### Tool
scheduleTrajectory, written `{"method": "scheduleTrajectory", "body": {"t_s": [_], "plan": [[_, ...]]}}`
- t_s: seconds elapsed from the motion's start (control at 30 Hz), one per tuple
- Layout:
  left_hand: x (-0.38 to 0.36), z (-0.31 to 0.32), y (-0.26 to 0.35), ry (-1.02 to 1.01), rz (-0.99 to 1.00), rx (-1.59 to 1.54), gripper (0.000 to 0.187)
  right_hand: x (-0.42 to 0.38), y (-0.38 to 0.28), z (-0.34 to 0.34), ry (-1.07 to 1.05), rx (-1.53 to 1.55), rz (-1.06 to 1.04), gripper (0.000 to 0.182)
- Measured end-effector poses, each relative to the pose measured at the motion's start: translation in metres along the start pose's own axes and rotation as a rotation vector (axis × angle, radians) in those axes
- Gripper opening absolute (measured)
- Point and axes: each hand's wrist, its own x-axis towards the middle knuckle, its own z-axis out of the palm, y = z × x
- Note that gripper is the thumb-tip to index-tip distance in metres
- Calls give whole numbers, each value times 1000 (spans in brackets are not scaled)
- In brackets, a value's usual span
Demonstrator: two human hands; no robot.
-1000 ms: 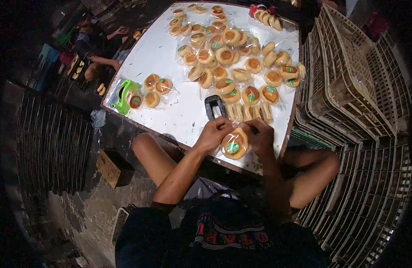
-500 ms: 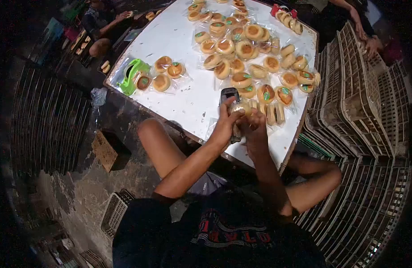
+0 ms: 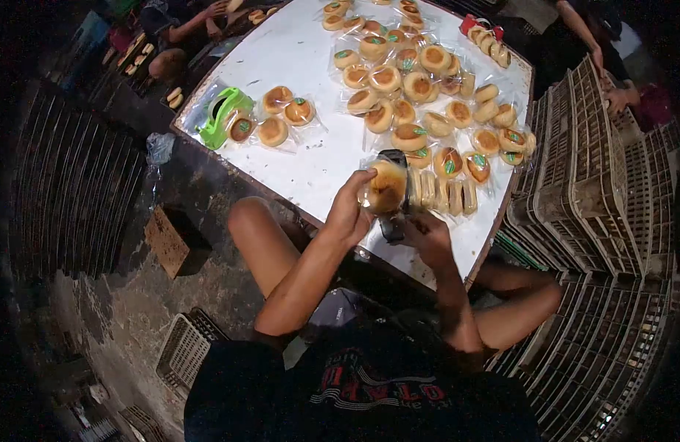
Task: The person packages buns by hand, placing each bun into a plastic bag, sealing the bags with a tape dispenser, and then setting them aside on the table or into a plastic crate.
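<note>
Bagged bun (image 3: 386,188) in the left hand (image 3: 349,210), raised over a black tape dispenser (image 3: 393,229).
The hands are apart: the left clasps the bun's near side; the right hand (image 3: 430,239) is beside the dispenser's near end, its grip indistinct. Whether this bag is sealed cannot be told. Beyond, on the white surface (image 3: 310,177), a row of upright buns (image 3: 447,195) stands close by; four bagged buns lie by a green dispenser (image 3: 212,134). Farther off, many bagged buns (image 3: 421,87), several green-labelled, appear finished; the held one seemingly is not yet set down.
</note>
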Motion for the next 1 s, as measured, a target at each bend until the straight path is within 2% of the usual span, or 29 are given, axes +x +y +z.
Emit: {"method": "scheduleTrajectory", "body": {"t_s": [0.07, 0.1, 0.2, 0.23, 0.27, 0.3, 0.4, 0.43, 0.53, 0.57, 0.63, 0.67, 0.7, 0.8, 0.83, 0.87, 0.93, 0.97, 1.0], "plan": [[0, -1, 4, -56, -70, -41, 27, -24, -31, -18, -112, -118, -132, 11], [0, -3, 3, -57, -88, 2, 27, -22, -18, -24, -74, -349, -220, 11], [1, -2, -2, -100, -86, 150, 27, -20, 26, -51, 107, -704, -63, 13], [-1, 5, -5, -124, -50, 209, 27, -18, 35, -59, 88, -451, -61, 18], [-7, 7, -12, -132, -31, 264, 28, -24, 10, -59, 121, -262, -153, 21], [0, -2, -21, -163, -85, 353, 37, -32, -29, -56, 98, -211, -139, 22], [0, 12, -37, -216, 21, 682, 50, -48, -133, -55, -24, -27, -185, 25], [2, 17, -38, -315, -3, 721, 57, -51, -147, -56, -81, 43, -208, 25], [9, 6, -58, -302, -27, 799, 61, -36, -134, -59, -77, -91, -124, 33], [9, 6, -60, -339, -6, 801, 57, -29, -125, -62, -14, -226, 52, 36], [10, 2, -56, -383, -225, 790, 52, -11, -47, -79, 3, -358, 15, 41], [14, 0, -57, -401, -326, 781, 49, -5, -21, -86, 8, -429, -10, 46], [20, -12, -69, -388, -297, 691, 41, -14, -15, -78, 93, -101, -87, 54], [13, 10, -57, -202, -493, 378, 48, -25, -37, -68, 113, -128, -579, 53], [17, 10, -61, -156, -469, 428, 55, -32, -56, -75, 124, -270, -599, 48], [15, 26, -55, -121, -415, 468, 51, -34, -57, -81, 183, -323, -560, 48], [28, 34, -54, -32, -238, 535, 50, -28, -45, -83, 497, -36, -358, 54], [42, 30, -52, 50, -159, 677, 46, -22, -35, -89, 726, -146, -388, 55], [58, 29, -58, 52, 12, 785, 45, -12, -22, -98, 952, -261, -415, 57]]}}
